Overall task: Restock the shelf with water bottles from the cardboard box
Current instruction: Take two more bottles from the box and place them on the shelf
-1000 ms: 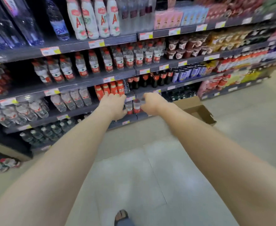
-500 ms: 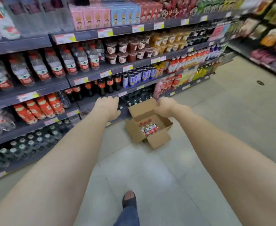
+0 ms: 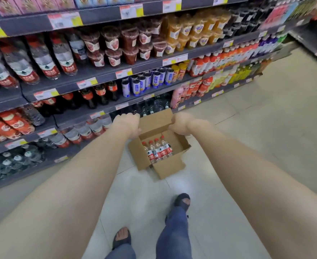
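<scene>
Four clear red-capped plastic water bottles point(image 3: 157, 149) stand inside open brown cardboard box point(image 3: 169, 168) on floor, near dark grey shelf point(image 3: 107, 76). Left grip point(image 3: 127, 126) and right grip point(image 3: 180, 124) curled above far flap, whether holding anything I cannot tell. I'd reach down, take necks, lift straight up.

Probably a supermarket aisle: price-tagged shelves point(image 3: 105, 74) of bottled drinks point(image 3: 64, 58).

No lettering can be read. The white-and-yellow price tags point(image 3: 65, 20) on the grey shelf edges point(image 3: 101, 15) are blurred. The print on the red-and-white labels of the clear plastic water bottles point(image 3: 158, 150), in the open brown cardboard box point(image 3: 169, 168) on the floor, is too small to make out.
</scene>
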A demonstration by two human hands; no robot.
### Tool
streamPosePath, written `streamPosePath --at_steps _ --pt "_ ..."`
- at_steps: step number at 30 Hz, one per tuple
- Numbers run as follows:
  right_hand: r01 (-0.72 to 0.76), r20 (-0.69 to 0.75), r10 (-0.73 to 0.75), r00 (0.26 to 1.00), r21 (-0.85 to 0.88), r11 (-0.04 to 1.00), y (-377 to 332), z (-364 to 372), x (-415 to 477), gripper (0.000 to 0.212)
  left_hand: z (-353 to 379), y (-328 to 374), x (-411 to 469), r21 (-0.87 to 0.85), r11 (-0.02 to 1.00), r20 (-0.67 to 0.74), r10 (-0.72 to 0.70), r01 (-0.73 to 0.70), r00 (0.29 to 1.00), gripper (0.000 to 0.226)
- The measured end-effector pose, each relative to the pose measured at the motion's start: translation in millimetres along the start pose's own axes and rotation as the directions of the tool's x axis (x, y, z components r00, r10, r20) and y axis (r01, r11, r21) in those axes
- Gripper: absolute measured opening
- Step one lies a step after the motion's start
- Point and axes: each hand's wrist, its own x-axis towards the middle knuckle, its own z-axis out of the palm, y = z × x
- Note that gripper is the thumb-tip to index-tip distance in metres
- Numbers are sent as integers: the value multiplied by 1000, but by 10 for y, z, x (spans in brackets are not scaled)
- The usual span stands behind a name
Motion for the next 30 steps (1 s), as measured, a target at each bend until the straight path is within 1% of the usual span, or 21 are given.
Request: streamPosePath --at_steps 3,6,10,13,17,20,22,24,25,26,27,28,29,30 --pt "42 32 -44 999 49 998 274 -86 580 55 105 151 442 -38 996 44 -80 82 996 51" --pt "52 59 -59 997 108 993 511 -81 1153 57 311 310 868 -101 983 79 -147 154 986 50" --pt "48 195 -77 978 153 987 742 172 1757 50 707 626 1266 -159 975 193 -122 154 974 52" --pt "4 262 -57 963 197 980 806 427 2173 52 983 758 1576 -205 966 254 -101 156 962 51" --pt "-68 349 -2 937 188 980 863 798 2792 54 1389 742 2075 -213 960 357 -98 183 929 49" --pt "-85 362 24 932 154 984 973 1072 3274 51 1767 599 2523 -216 947 431 -125 236 894 44" --pt "-84 375 21 927 154 984 1088 1265 3593 52 2017 505 2828 -212 939 457 -148 269 877 46" --pt "-103 377 33 926 165 981 1211 1471 3914 56 2259 479 3095 -237 911 457 -201 336 867 49" --pt "-120 376 51 925 163 979 1273 1580 4087 57 2364 499 3241 -275 880 462 -232 387 856 52" --pt "-143 386 72 920 159 977 1347 1699 4255 56 2472 539 3382 -352 816 478 -263 458 838 57" --pt "-160 402 87 911 150 976 1414 1813 4411 53 2600 585 3528 -455 708 511 -290 540 809 61" --pt "-155 412 85 907 141 978 1487 1946 4581 51 2751 637 3673 -552 572 546 -302 606 782 64" --pt "-144 426 76 901 130 981 1556 2078 4740 49 2914 699 3821 -628 436 570 -306 645 762 65" --pt "-133 442 68 894 118 984 1642 2238 4903 50 3099 770 3963 -674 338 581 -307 657 754 64"
